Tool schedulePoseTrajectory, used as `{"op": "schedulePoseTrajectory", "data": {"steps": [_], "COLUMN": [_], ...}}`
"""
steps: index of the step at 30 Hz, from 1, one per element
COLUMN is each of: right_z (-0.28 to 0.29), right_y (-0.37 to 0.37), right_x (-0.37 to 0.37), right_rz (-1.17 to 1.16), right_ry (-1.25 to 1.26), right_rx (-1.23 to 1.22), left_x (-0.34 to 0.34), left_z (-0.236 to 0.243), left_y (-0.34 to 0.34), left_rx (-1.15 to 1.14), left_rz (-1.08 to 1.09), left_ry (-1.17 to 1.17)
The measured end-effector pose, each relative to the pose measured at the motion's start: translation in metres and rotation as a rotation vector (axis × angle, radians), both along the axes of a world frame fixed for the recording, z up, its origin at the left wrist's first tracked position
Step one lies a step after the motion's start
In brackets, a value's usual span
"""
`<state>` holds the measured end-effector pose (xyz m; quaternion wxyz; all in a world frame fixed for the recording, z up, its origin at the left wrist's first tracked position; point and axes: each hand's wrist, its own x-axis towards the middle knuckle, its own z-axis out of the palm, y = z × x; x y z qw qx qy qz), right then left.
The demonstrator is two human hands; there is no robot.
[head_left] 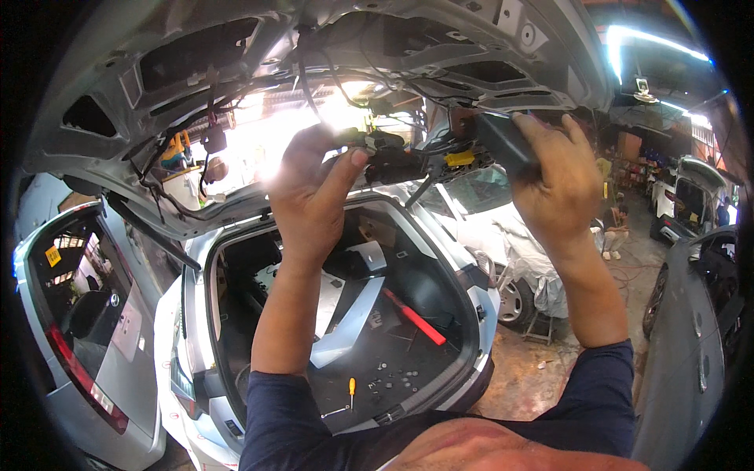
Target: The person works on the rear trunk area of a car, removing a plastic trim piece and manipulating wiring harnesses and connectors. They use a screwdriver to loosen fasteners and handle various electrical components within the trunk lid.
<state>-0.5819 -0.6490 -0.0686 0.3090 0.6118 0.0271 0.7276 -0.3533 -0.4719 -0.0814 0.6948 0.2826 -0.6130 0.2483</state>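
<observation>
- Black box (506,147) is under the raised back door (561,59), by wires (441,147).
- Right hand (559,173) curls around it.
- Left hand (309,188) is half-curled; can't tell its hold.
- Holding step, it seems; next needs steadiness.

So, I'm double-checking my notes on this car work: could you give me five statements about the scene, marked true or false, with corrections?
1. The right hand holds a black box-like part. True.
2. The left hand is raised near the tailgate. True.
3. The tailgate is shut. False: it is open.
4. A red bar and a yellow-handled screwdriver lie on the cargo floor. True.
5. In the picture, the screwdriver lies right of the red bar. False: it lies left of it.
</observation>
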Motion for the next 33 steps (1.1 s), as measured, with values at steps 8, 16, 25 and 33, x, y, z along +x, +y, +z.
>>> {"op": "schedulePoseTrajectory", "data": {"steps": [8, 16, 25, 33], "right_z": [0.002, 0.004, 0.0, -0.004], "right_y": [0.014, 0.015, 0.003, -0.002], "right_x": [-0.008, -0.008, -0.004, -0.001], "right_rz": [0.002, 0.047, 0.162, 0.287], "right_ry": [0.0, 0.069, 0.11, 0.145], "right_rx": [-0.029, 0.118, 0.184, 0.392], "left_x": [0.005, -0.003, -0.009, -0.014], "left_z": [-0.002, 0.006, 0.007, 0.007], "left_y": [0.003, 0.002, 0.0, -0.002], "left_rx": [-0.109, -0.095, -0.003, 0.035], "left_rz": [0.121, -0.079, -0.327, -0.339], "left_ry": [-0.145, -0.072, 0.123, 0.192]}}
